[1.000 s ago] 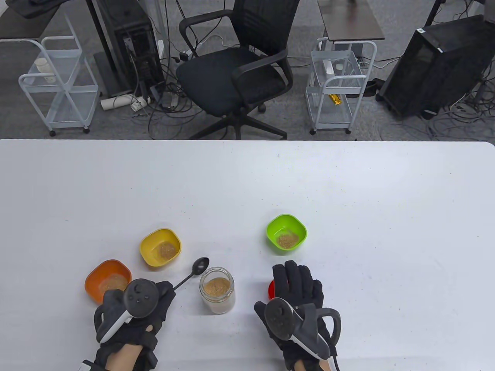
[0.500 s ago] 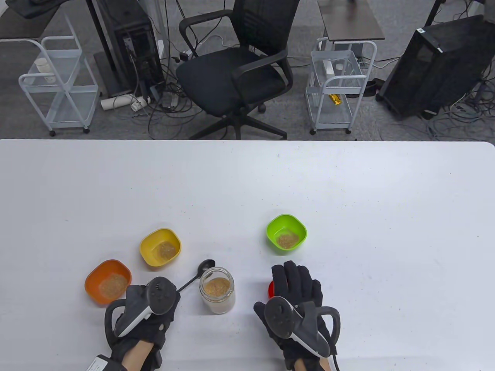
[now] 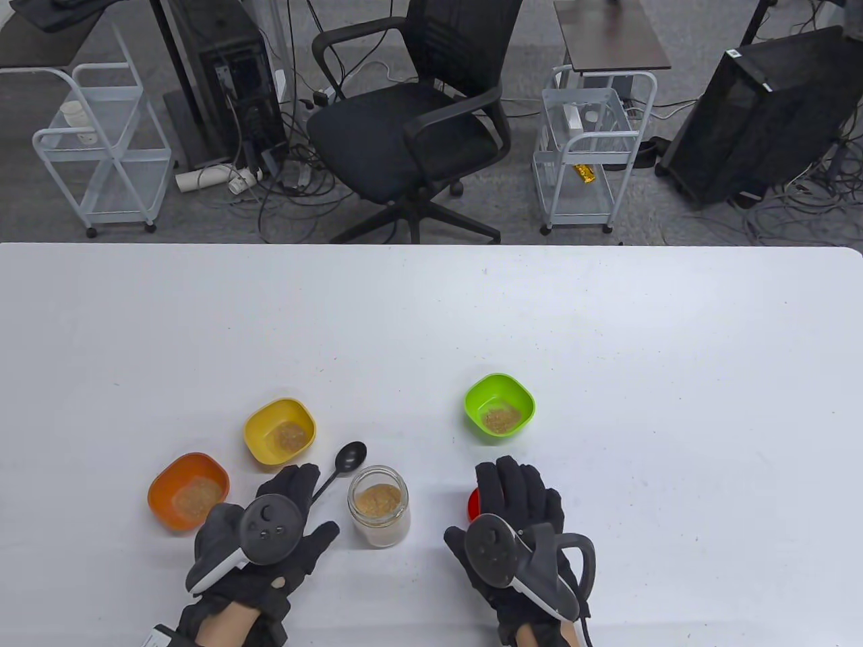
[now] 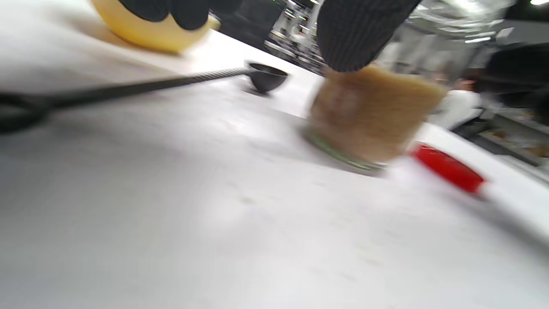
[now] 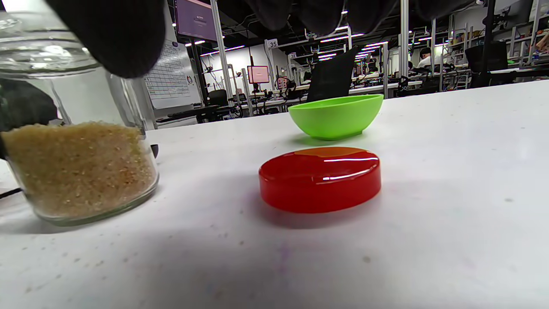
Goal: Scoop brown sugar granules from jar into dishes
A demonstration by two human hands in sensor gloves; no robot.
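The left hand (image 3: pixel 270 532) lies spread, fingers straight, over the spoon (image 3: pixel 340 467) handle; the right hand (image 3: pixel 519 532) rests flat above the red lid (image 5: pixel 319 178).

Orange dish (image 3: pixel 188 491), yellow dish (image 3: pixel 280 431), green dish (image 3: pixel 499 406), red lid (image 5: pixel 320 178), black spoon (image 3: pixel 342 466)

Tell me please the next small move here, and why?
Probably lower the right hand onto the red lid and grip it: all three dishes hold sugar, the spoon lies on the table, and the jar stands open.
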